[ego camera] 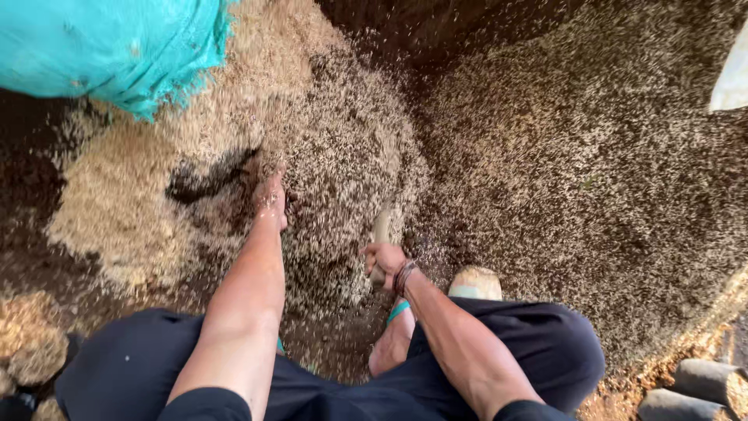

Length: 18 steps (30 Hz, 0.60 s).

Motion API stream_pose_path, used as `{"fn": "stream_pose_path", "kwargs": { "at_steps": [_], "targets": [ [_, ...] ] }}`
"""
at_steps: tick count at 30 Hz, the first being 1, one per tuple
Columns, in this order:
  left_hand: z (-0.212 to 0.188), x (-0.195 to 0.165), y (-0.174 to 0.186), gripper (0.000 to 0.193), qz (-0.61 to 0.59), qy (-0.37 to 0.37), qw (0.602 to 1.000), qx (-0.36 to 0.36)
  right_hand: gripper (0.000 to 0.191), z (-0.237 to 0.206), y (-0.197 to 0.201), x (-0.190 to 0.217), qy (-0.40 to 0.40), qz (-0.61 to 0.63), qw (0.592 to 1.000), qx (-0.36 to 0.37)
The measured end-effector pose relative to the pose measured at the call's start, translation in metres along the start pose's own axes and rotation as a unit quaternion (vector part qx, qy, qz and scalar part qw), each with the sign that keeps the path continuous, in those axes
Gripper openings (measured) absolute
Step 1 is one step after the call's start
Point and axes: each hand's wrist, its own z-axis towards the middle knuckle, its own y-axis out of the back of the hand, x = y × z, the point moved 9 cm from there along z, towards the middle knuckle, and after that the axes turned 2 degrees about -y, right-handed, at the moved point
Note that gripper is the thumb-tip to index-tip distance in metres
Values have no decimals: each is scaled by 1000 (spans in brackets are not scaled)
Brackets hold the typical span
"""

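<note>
Seen from above, a squatting person in dark trousers reaches both bare arms forward into loose grain (343,156) heaped on an earth floor (31,249). The left hand (271,199) stretches out to the middle of the heap, fingers pressed down into the grain; its grip is buried, so I cannot tell whether it is spread or closed on a handful. The right hand (383,257), nearer the body and wearing a wrist band (403,276), is clamped on the handle of a tool (381,228) whose far end is sunk in the grain, so its kind is unclear. Specks of grain hang blurred in the air around both hands, which suggests the heap is being stirred or scattered at this instant. On the left lies a paler, straw-coloured pile (125,203) under the edge of a turquoise sack (109,47); to the right a wide, darker, speckled layer (592,179) covers most of the floor. A sandalled foot (393,339) with a turquoise strap shows between the knees, with a pale rounded object (475,282) just beside the right forearm. Grey stones (701,386) lie at the lower right, and clods of straw and earth (31,343) at the lower left. Judging by the layout, much grain is already spread thin on the right, while the central heap and the pale pile remain thick, so the work looks roughly midway, with a good deal left to move.
</note>
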Motion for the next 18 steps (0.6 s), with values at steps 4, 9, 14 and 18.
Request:
{"fn": "stream_pose_path", "kwargs": {
  "at_steps": [4,9,14,18],
  "targets": [
    [12,-9,-41,103,-5,-19,996,88,11,-16,-16,0,-43,153,985,63],
    [-9,-26,-69,107,-82,27,988,124,8,-49,-58,24,-39,220,962,156],
    [-31,-91,-78,103,-56,-27,987,148,26,-93,-35,111,171,-186,965,-68],
    [-47,-135,-80,98,-23,-122,977,171,35,-116,-28,165,228,-231,931,-167]
  ]
}}
